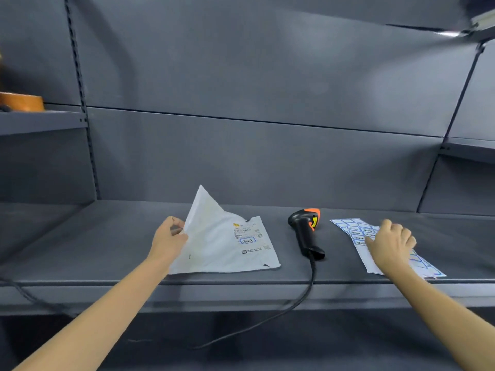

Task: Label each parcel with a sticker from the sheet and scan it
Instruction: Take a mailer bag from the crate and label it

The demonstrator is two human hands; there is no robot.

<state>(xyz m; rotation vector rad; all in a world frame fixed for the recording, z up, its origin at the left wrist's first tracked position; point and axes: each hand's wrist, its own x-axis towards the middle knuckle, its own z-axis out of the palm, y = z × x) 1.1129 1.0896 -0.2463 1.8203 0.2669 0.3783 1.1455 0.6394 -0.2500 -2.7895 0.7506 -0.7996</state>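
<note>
The left hand [168,238] is pinching the left edge of a white parcel [222,242] between thumb and fingers, lifting that side so the far left corner is standing up off the grey shelf [107,253] while the right part is lying flat. The parcel's printed label is facing up near its right edge, and a blue-bordered sticker [247,240] with handwriting is already sitting on it, so the labelling of this one looks done and the scan looks like the step now due. Just right of the parcel, the black and orange scanner [305,231] is lying on its side, untouched, its cable [302,298] trailing over the shelf's front edge. Further right, the right hand [392,245] is resting loosely curled on the sticker sheet [353,228], fingers bent down onto it and holding nothing lifted that I can see. To do the scan well, the left hand should be flattening the parcel so the barcode is lying smooth, and the right hand should be taking the scanner by its grip, keeping the cable clear of the sticker sheet
</note>
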